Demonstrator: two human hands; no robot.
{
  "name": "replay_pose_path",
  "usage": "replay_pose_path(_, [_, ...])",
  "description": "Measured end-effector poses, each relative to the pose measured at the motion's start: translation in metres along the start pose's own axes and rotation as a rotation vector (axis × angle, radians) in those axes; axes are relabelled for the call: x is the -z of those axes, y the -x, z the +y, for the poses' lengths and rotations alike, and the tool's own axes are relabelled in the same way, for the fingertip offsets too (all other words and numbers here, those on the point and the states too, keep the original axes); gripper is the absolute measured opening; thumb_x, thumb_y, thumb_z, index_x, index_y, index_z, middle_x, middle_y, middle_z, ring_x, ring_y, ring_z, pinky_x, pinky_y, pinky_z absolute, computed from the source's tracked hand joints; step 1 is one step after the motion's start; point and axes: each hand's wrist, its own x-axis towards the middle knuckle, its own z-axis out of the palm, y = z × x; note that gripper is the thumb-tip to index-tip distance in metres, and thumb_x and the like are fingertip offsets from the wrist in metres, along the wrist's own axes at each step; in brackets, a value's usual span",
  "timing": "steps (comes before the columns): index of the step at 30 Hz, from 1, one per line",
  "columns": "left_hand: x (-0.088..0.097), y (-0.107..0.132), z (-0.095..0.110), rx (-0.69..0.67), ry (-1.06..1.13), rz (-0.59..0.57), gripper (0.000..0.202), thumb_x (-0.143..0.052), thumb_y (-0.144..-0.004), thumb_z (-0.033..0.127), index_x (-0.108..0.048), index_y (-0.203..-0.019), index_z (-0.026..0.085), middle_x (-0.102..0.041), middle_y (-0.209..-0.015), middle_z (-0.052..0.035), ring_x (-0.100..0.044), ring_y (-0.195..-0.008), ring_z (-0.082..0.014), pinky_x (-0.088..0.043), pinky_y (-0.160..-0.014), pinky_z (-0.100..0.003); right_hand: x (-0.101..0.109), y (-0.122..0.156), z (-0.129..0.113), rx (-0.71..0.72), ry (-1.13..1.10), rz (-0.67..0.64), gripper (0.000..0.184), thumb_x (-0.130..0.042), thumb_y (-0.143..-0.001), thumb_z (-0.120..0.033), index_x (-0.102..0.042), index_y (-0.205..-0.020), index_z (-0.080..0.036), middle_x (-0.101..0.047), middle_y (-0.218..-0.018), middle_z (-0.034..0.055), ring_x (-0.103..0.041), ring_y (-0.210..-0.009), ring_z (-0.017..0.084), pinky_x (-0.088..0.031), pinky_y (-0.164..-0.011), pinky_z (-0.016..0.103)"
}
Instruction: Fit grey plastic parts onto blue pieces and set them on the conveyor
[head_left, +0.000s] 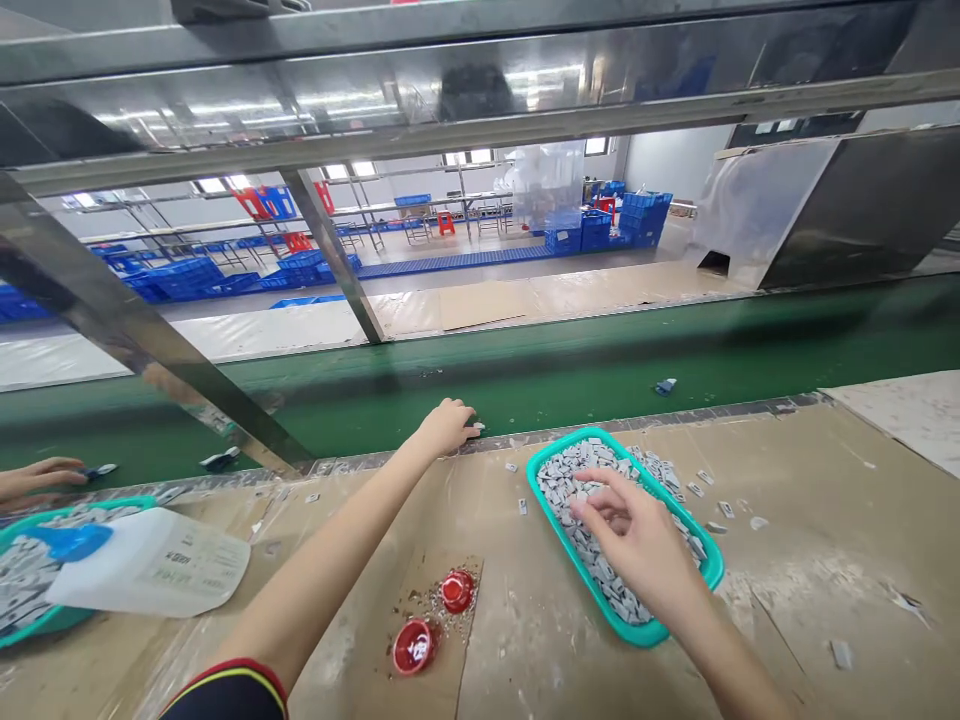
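Note:
My left hand (pixel 448 428) reaches to the near edge of the green conveyor belt (pixel 540 365). Its fingers are curled down at a small white-tipped piece (pixel 478 427), most of which they hide. Over a turquoise basket (pixel 534 480) hovers my right hand (pixel 630 525), thumb and index finger bent with a gap between the tips. Many small grey plastic pieces (pixel 592 462) fill this basket, and nothing clearly shows between those fingers. Farther right on the belt lies a blue-and-white piece (pixel 665 386).
Loose grey pieces (pixel 726 509) lie around the basket. Two red cups (pixel 413 646) stand on cardboard near my left forearm. At left are a white plastic jug (pixel 161 562), another turquoise basket (pixel 52 628) and another person's hand (pixel 45 480). Metal posts (pixel 334 255) rise beside the belt.

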Motion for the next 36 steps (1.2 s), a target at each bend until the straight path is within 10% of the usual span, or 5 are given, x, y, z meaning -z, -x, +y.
replay_pose_path(6, [0.01, 0.035, 0.016, -0.065, 0.131, 0.055, 0.019, -0.054, -0.08, 0.022, -0.065, -0.094, 0.015, -0.062, -0.095, -0.0142, -0.058, -0.095, -0.0256, -0.043, -0.085, -0.036, -0.036, 0.041, 0.006, -0.152, -0.35, -0.08, 0.022, -0.06, -0.079, -0.042, -0.06, -0.084, -0.02, -0.07, -0.084, 0.0068, -0.065, -0.082, 0.023, -0.048, -0.055, 0.025])
replay_pose_path(12, [0.03, 0.158, 0.026, -0.029, 0.413, 0.224, 0.028, -0.034, -0.091, 0.021, -0.05, -0.114, 0.018, -0.058, -0.112, -0.0094, -0.059, -0.098, -0.0178, -0.046, -0.088, -0.033, -0.088, 0.045, 0.007, -0.122, -0.298, -0.108, 0.025, -0.07, -0.07, -0.041, -0.068, -0.076, -0.017, -0.07, -0.078, 0.0063, -0.064, -0.074, 0.021, -0.049, -0.062, 0.028])
replay_pose_path(20, [0.026, 0.3, 0.037, 0.59, 1.274, 0.571, 0.032, -0.067, -0.074, 0.036, -0.059, -0.101, 0.02, -0.068, -0.104, -0.008, -0.061, -0.103, -0.0228, -0.049, -0.088, -0.031, -0.13, 0.048, 0.004, -0.262, -0.336, -0.199, 0.038, -0.072, -0.066, -0.047, -0.069, -0.078, -0.012, -0.071, -0.071, 0.0107, -0.061, -0.065, 0.02, -0.047, -0.059, 0.03])
replay_pose_path(27, [0.002, 0.327, 0.053, 0.827, 1.467, 0.716, 0.044, -0.076, -0.063, 0.037, -0.06, -0.099, 0.017, -0.07, -0.098, -0.0079, -0.064, -0.098, -0.0221, -0.051, -0.083, -0.025, -0.138, 0.049, 0.009, -0.232, -0.309, -0.229, 0.034, -0.072, -0.068, -0.046, -0.07, -0.074, -0.012, -0.07, -0.068, 0.0099, -0.055, -0.058, 0.015, -0.042, -0.056, 0.027])
replay_pose_path(36, [-0.006, 0.317, 0.063, 0.806, 1.658, 0.612, 0.048, -0.081, -0.057, 0.028, -0.059, -0.098, 0.016, -0.072, -0.084, -0.0072, -0.069, -0.076, -0.0213, -0.056, -0.065, -0.027, -0.143, 0.047, 0.011, -0.276, -0.34, -0.262, 0.035, -0.073, -0.066, -0.046, -0.07, -0.074, -0.013, -0.069, -0.067, 0.0076, -0.054, -0.058, 0.015, -0.04, -0.056, 0.026])
